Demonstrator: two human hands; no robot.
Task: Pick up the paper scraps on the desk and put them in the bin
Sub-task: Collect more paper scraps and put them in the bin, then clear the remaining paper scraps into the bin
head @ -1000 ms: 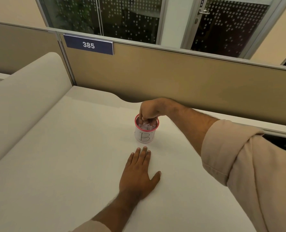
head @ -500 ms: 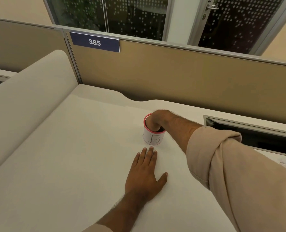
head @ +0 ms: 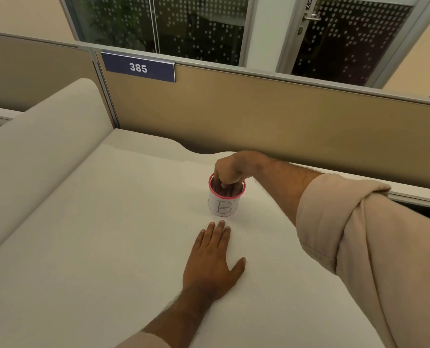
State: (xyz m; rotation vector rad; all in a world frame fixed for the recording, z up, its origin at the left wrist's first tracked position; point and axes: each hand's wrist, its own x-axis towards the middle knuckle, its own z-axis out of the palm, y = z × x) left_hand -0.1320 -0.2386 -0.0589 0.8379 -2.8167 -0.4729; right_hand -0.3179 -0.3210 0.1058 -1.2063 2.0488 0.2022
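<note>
While the right hand dips its curled fingers into the small pink-rimmed bin, whether its grip holds paper scraps cannot be told; none show on the worktop. Release deep, then lift straight up so the light bin stays upright. The left hand rests flat, fingers straight. The bin reads "B"; a sign reads "385".

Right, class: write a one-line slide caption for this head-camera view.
Right hand dips its fingers into the small pink-rimmed bin marked "B" while the left hand rests flat on the white desk.
</note>
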